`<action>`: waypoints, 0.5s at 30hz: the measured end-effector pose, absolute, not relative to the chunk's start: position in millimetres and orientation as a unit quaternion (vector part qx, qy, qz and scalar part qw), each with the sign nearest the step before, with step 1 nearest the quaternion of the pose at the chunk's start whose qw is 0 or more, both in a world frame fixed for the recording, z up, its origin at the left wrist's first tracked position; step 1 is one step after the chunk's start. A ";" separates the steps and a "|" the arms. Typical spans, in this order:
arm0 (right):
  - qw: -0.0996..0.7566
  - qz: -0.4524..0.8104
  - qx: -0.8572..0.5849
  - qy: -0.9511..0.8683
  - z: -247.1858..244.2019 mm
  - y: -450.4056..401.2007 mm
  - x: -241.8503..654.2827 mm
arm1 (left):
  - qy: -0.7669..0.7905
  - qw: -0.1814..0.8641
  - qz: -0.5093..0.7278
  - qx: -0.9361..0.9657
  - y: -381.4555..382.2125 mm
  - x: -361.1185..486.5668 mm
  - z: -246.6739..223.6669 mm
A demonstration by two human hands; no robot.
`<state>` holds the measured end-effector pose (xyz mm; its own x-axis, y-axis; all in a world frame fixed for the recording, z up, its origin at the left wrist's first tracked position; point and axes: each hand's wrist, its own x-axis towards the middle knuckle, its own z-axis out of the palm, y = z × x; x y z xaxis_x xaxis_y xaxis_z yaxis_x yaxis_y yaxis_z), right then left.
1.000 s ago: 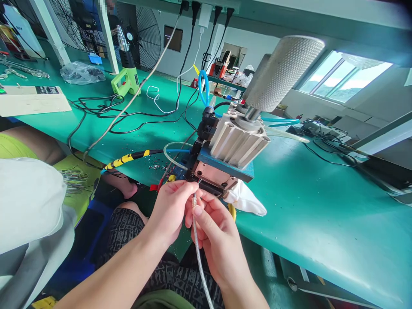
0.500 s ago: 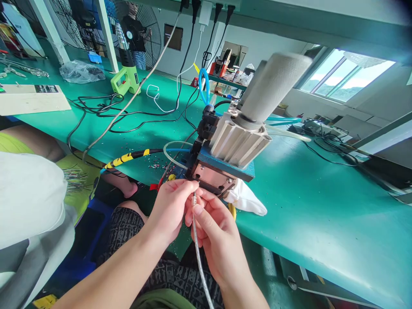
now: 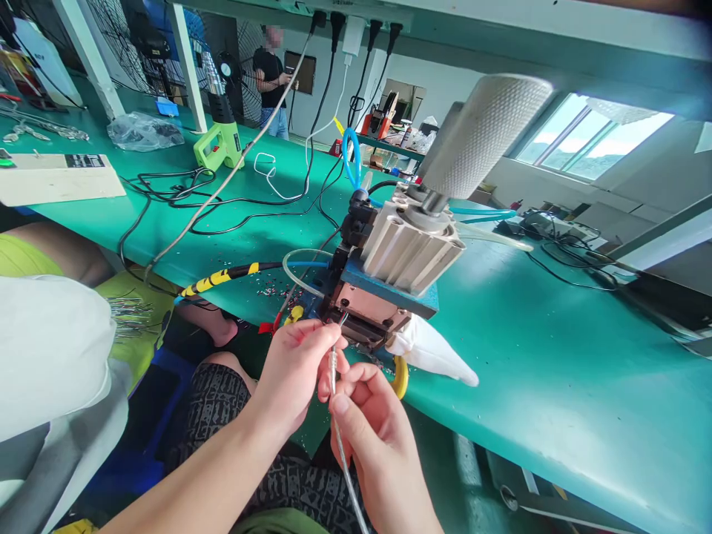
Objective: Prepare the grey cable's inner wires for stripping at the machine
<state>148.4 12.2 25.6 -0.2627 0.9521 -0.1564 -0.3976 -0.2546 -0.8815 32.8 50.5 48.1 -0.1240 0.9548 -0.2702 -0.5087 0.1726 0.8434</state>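
Observation:
A clear-jacketed grey cable (image 3: 345,475) runs up from the bottom edge between my hands. My left hand (image 3: 297,363) pinches its thin stripped end just in front of the machine's dark jaw. Lower down, my right hand (image 3: 367,423) grips the jacketed part between thumb and fingers. The press machine (image 3: 411,245) has a silver cylinder body, a knurled grey handle (image 3: 489,133) on top and a copper-coloured front plate (image 3: 370,302). Beneath its right side sticks out a white cloth (image 3: 431,352), beside a yellow curved part (image 3: 400,377).
The green table (image 3: 528,356) carries tangled black cables (image 3: 178,185), a green heat gun (image 3: 219,141) and a plastic bag (image 3: 144,132). At the left sits a person with wires on the lap (image 3: 130,317). Another person (image 3: 272,81) stands far behind.
My right hand has moved slightly down along the cable, and the left a little lower. The knurled handle stands higher, showing a metal rod below it. A standing person is now more visible behind.

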 end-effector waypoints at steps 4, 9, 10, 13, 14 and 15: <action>0.415 0.722 -0.389 -0.394 12.2 -4.1 161.6 | 0.453 0.621 0.575 0.281 39.1 30.9 42.3; 0.377 0.764 -0.390 -0.349 -0.4 -18.3 180.2 | 0.384 0.704 0.530 0.275 22.2 26.4 38.3; 0.377 0.774 -0.387 -0.332 -1.8 -20.4 183.3 | 0.370 0.721 0.523 0.263 19.7 25.8 37.9; 0.372 0.795 -0.378 -0.295 -4.8 -25.3 190.7 | 0.353 0.746 0.506 0.251 15.1 26.0 37.3; 0.370 0.798 -0.375 -0.291 -5.8 -26.4 192.5 | 0.353 0.746 0.503 0.255 14.3 26.7 37.2; 0.369 0.800 -0.373 -0.289 -6.8 -27.3 194.2 | 0.356 0.746 0.499 0.261 13.7 27.5 37.0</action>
<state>194.2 -27.3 -6.8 -0.4484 0.8071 -0.3841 -0.3748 -0.5599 -0.7389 27.5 13.7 37.0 0.2485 0.9302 -0.2700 -0.5578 0.3654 0.7452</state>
